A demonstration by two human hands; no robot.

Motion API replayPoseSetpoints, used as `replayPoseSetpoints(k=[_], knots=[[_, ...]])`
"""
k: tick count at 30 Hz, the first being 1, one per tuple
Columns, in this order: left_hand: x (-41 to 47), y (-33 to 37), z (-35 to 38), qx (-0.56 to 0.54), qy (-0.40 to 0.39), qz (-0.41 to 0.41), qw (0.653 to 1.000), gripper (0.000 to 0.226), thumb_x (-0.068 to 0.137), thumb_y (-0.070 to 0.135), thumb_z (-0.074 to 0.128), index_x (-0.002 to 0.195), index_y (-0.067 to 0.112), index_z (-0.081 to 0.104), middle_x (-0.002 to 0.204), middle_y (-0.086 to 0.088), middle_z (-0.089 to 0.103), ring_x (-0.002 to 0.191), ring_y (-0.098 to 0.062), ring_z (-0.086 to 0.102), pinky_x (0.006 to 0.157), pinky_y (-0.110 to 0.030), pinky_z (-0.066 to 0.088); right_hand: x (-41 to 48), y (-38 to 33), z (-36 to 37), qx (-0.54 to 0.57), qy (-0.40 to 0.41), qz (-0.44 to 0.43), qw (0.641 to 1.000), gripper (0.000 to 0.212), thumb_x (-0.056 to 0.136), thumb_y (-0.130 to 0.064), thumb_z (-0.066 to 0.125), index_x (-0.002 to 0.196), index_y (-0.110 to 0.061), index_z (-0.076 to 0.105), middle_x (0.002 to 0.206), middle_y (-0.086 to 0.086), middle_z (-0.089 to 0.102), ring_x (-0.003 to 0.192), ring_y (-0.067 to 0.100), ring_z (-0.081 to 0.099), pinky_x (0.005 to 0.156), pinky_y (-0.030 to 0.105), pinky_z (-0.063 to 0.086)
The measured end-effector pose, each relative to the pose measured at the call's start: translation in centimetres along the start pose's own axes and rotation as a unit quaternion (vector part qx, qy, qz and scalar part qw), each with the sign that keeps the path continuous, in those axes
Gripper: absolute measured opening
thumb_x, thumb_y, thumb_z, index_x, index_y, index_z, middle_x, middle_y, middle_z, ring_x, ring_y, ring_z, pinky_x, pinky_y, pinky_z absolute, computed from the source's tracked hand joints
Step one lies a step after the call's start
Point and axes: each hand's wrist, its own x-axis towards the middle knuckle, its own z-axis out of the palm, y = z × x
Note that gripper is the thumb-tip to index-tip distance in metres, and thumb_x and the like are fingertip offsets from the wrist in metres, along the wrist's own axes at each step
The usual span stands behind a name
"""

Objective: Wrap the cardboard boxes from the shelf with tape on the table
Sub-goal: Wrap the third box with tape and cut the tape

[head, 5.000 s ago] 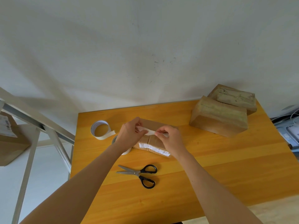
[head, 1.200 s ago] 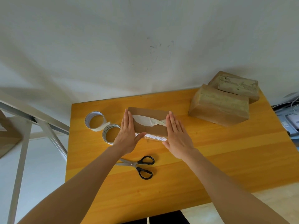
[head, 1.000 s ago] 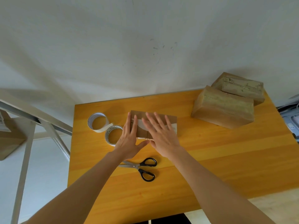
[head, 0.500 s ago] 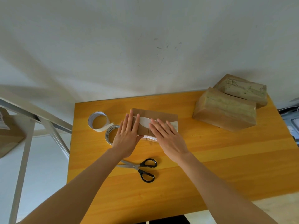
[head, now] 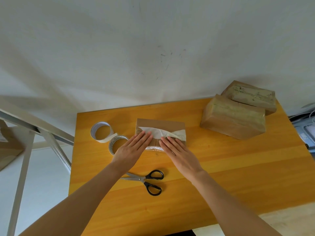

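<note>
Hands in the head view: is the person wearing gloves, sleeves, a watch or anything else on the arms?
No gloves: both the left hand and the right hand are bare. Both forearms are uncovered as far as the frame shows, with no sleeve edge in view. No watch or bracelet shows at either wrist. A faint thin line on one right-hand finger could be a ring, but it is too small to tell.

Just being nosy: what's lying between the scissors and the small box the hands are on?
In the head view, only bare table separates the scissors from the small box, apart from both hands' wrists.
</note>
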Motion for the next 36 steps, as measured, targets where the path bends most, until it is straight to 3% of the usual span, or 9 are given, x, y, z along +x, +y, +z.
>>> replayPoseSetpoints(k=[4,10,14,20,26,28,32,33,36], knots=[[1.4,0.2,0.1,-0.001,0.011,-0.015,1.000,0.063,0.086,0.001,0.022,0.149,0.009,0.022,0.156,-0.008,0.021,0.145,-0.019,0.007,0.118,-0.037,0.006,0.6,1.5,0.1,0.000,0.005,-0.003,1.000,0.086,0.070,0.007,0.061,0.146,-0.006,0.025,0.152,0.011,0.033,0.140,0.025,0.029,0.112,0.041,0.028],[5.3,0.4,-0.5,0.004,0.012,-0.022,1.000,0.079,0.076,-0.003,0.046,0.149,0.011,0.021,0.153,-0.010,0.029,0.142,-0.025,0.024,0.112,-0.041,0.025,1.9,4.5,-0.4,0.013,-0.012,0.022,1.000,0.099,0.062,0.010,0.073,0.146,-0.007,0.023,0.152,0.010,0.034,0.139,0.024,0.031,0.112,0.041,0.027],[7.7,0.3,-0.3,0.007,-0.007,-0.024,1.000,0.081,0.076,-0.001,0.046,0.149,0.012,0.014,0.153,-0.010,0.029,0.141,-0.026,0.027,0.111,-0.042,0.025,2.7,6.5,-0.4,0.036,-0.010,0.037,0.999,0.103,0.059,0.013,0.076,0.146,-0.007,0.025,0.151,0.010,0.035,0.139,0.024,0.033,0.111,0.042,0.032],[10.6,0.4,-0.4,-0.008,-0.024,-0.052,0.998,0.078,0.075,-0.004,0.048,0.147,0.012,0.022,0.152,-0.011,0.031,0.139,-0.028,0.028,0.110,-0.044,0.025,4.0,8.5,-0.8,0.048,-0.006,0.058,0.997,0.091,0.056,0.013,0.077,0.140,-0.004,0.044,0.146,0.012,0.043,0.134,0.025,0.041,0.107,0.044,0.037],[12.7,1.0,-0.8,-0.039,-0.052,-0.096,0.993,0.096,0.067,-0.013,0.068,0.146,0.014,0.021,0.152,-0.011,0.031,0.139,-0.029,0.028,0.109,-0.046,0.023,4.9,9.9,-0.8,0.062,-0.015,0.069,0.996,0.090,0.058,0.012,0.076,0.140,-0.004,0.043,0.147,0.012,0.042,0.135,0.026,0.040,0.108,0.045,0.034],[13.0,1.2,-0.9,-0.053,-0.057,-0.110,0.991,0.095,0.071,-0.013,0.065,0.148,0.015,0.017,0.154,-0.009,0.023,0.141,-0.028,0.021,0.111,-0.045,0.018,5.1,10.3,-1.1,0.064,-0.025,0.071,0.995,0.087,0.064,0.011,0.072,0.143,-0.005,0.039,0.149,0.011,0.038,0.138,0.025,0.035,0.110,0.045,0.030],[13.0,2.0,-1.2,-0.086,-0.064,-0.131,0.986,0.074,0.095,-0.003,0.039,0.144,0.023,-0.008,0.154,0.001,-0.012,0.143,-0.020,-0.014,0.116,-0.031,-0.008,5.0,10.0,-1.7,0.061,-0.058,0.061,0.995,0.075,0.090,0.005,0.047,0.152,-0.012,0.009,0.159,0.003,0.001,0.146,0.018,-0.002,0.118,0.036,-0.001],[12.9,2.1,-1.4,-0.086,-0.059,-0.136,0.985,0.067,0.099,0.005,0.036,0.145,0.023,-0.009,0.155,0.001,-0.013,0.143,-0.018,-0.015,0.116,-0.030,-0.009,4.9,9.9,-1.6,0.058,-0.047,0.065,0.995,0.072,0.092,0.002,0.047,0.152,-0.013,0.010,0.159,0.003,0.001,0.146,0.019,0.000,0.118,0.036,-0.001],[12.5,2.8,-3.0,-0.098,-0.072,-0.151,0.981,0.054,0.103,0.026,0.028,0.150,0.022,0.002,0.159,-0.001,-0.005,0.146,-0.017,-0.008,0.118,-0.032,-0.005,5.0,9.0,-2.7,0.064,-0.028,0.102,0.992,0.065,0.089,-0.007,0.061,0.147,-0.010,0.033,0.157,0.008,0.022,0.143,0.023,0.027,0.115,0.038,0.020]])
